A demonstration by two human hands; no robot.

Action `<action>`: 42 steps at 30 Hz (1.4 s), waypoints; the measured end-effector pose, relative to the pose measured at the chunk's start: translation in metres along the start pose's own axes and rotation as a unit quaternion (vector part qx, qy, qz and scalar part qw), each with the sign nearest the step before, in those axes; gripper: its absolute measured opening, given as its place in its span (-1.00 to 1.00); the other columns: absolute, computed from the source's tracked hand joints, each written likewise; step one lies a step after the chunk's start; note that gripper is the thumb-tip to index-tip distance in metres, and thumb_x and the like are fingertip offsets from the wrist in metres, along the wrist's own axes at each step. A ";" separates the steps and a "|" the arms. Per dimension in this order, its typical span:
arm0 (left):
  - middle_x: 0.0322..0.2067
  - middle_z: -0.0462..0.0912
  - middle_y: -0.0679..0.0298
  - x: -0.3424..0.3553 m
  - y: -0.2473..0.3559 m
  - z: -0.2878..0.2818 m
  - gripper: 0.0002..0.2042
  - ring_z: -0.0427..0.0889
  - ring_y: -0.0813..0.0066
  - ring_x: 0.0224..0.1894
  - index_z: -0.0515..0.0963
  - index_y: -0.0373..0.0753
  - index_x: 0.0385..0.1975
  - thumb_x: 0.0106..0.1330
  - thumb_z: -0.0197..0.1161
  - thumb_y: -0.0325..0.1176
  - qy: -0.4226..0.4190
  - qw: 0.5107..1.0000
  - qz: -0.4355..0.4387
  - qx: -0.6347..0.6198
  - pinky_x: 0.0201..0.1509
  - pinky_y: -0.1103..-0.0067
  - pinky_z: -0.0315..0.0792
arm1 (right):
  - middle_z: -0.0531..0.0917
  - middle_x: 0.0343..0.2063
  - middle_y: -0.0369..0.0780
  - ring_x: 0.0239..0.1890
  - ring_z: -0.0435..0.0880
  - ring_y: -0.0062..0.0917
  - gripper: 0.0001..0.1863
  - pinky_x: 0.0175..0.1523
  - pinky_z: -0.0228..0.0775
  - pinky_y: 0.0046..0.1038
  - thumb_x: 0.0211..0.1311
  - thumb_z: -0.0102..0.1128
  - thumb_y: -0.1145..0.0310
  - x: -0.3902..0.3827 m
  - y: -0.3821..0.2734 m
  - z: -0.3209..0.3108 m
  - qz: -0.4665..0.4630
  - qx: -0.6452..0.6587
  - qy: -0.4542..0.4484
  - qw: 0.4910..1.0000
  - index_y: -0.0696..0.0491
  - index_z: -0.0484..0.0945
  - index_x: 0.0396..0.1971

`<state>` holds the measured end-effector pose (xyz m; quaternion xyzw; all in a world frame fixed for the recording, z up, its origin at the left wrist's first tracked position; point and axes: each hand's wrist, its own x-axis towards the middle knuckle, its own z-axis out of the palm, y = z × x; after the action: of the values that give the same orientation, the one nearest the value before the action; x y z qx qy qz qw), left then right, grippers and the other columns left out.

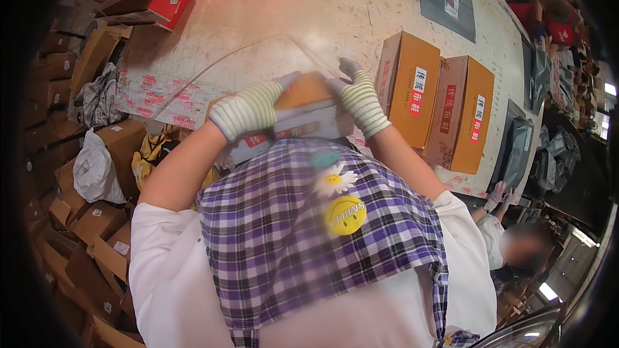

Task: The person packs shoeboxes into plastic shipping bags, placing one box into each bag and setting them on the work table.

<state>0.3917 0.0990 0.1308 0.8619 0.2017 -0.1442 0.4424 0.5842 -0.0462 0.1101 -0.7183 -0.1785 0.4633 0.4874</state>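
A cardboard box [308, 124] with an orange-brown top and a pale printed side is held against my apron at the table's near edge. My left hand [255, 106], in a yellow-green striped glove, grips its left part. At the box's right end is my right hand [361, 96], in a matching glove, with its fingers on the corner and one finger or thumb raised. Motion blurs the fingertips and the box. A thin pale strip [238, 47] arches over the table beyond both hands; whether either hand holds it is hidden by blur.
Two orange-brown boxes [409, 87] stand right of my right hand on the table [258, 0]. Red and white boxes [171, 0] sit far left; dark grey packages [451, 6] lie far right. Open cartons [97, 219] crowd the left floor. A co-worker's gloved hands [500, 196] show at right.
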 end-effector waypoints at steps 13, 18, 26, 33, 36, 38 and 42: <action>-0.09 0.73 -0.02 0.008 -0.018 -0.007 -0.54 0.73 0.19 -0.07 0.60 -0.23 0.13 0.34 0.33 -0.09 0.034 0.998 0.033 -0.042 0.08 0.43 0.56 | 0.75 -0.10 -0.12 -0.01 0.69 -0.42 -0.54 0.14 0.47 -0.44 0.10 0.38 0.38 0.042 0.012 -0.069 0.046 -0.070 -0.023 0.996 0.20 0.66 0.03; -0.11 0.74 0.01 0.011 -0.020 -0.005 -0.54 0.73 0.26 -0.11 0.60 -0.21 0.13 0.32 0.36 -0.08 0.041 0.998 0.023 -0.045 0.05 0.46 0.56 | 0.72 -0.02 -0.12 0.08 0.62 -0.43 -0.49 0.23 0.37 -0.48 0.07 0.40 0.44 0.080 0.030 -0.106 0.085 -0.055 -0.073 0.992 0.19 0.63 0.09; -0.15 0.75 0.04 0.012 -0.017 -0.002 -0.56 0.70 0.35 -0.14 0.60 -0.23 0.12 0.31 0.38 -0.14 0.037 0.996 0.027 -0.075 0.04 0.50 0.54 | 0.64 0.11 -0.03 0.23 0.55 -0.29 -0.22 0.36 0.34 -0.38 -0.05 0.41 0.66 0.104 0.031 -0.119 0.133 0.002 -0.160 0.978 0.25 0.37 0.29; -0.27 0.75 0.16 0.012 -0.010 -0.012 -0.61 0.63 0.53 -0.28 0.62 -0.24 0.10 0.35 0.36 -0.19 -0.012 0.993 -0.048 -0.104 -0.14 0.59 0.53 | 0.54 0.22 -0.03 0.31 0.45 -0.28 -0.20 0.33 0.38 -0.35 -0.09 0.47 0.63 0.126 0.063 -0.141 0.081 -0.018 -0.213 0.974 0.24 0.40 0.27; -0.32 0.73 0.24 0.007 -0.002 -0.023 -0.63 0.55 0.62 -0.38 0.63 -0.24 0.09 0.36 0.34 -0.20 -0.038 0.981 -0.110 -0.153 -0.29 0.62 0.49 | 0.60 0.16 -0.11 0.20 0.55 -0.37 -0.29 0.33 0.37 -0.42 0.03 0.44 0.49 0.125 0.059 -0.136 0.073 -0.065 -0.223 0.970 0.16 0.43 0.27; -0.41 0.68 0.31 0.011 -0.007 -0.021 -0.64 0.47 0.64 -0.48 0.64 -0.24 0.07 0.39 0.31 -0.18 -0.028 0.985 -0.077 -0.154 -0.40 0.62 0.41 | 0.64 0.12 -0.13 0.14 0.60 -0.40 -0.33 0.31 0.38 -0.42 0.09 0.42 0.43 0.124 0.063 -0.132 0.065 -0.082 -0.200 0.974 0.12 0.45 0.26; -0.48 0.62 0.37 0.014 -0.020 -0.022 -0.62 0.43 0.63 -0.50 0.64 -0.25 0.07 0.43 0.26 -0.12 -0.029 0.985 -0.086 -0.149 -0.40 0.61 0.38 | 0.65 0.06 -0.06 0.10 0.61 -0.32 -0.40 0.18 0.45 -0.31 0.10 0.41 0.45 0.106 0.044 -0.088 0.112 -0.030 -0.064 0.991 0.12 0.51 0.20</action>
<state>0.3960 0.1301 0.1231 0.7611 0.2816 -0.1750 0.5575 0.7031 -0.0381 0.0285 -0.7171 -0.1413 0.5544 0.3980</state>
